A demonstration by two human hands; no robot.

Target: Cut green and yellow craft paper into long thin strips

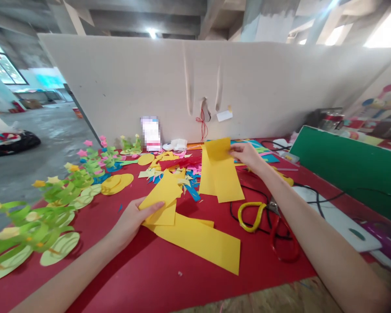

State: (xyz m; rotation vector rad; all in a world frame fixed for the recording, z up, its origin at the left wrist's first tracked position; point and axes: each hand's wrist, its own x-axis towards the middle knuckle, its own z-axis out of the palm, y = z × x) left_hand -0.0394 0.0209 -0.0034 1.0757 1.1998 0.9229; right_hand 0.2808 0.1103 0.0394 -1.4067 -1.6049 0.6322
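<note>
Left hand point(134, 219) pinching overlapping, flat yellow paper pieces point(163, 191); right hand point(249, 157) pinching deeper-yellow, straight-edged sheet point(217, 150).

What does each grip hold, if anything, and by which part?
Left grip: yellow paper pieces, by their lower-left side. Right grip: yellow paper, by its upper right edge.
</note>
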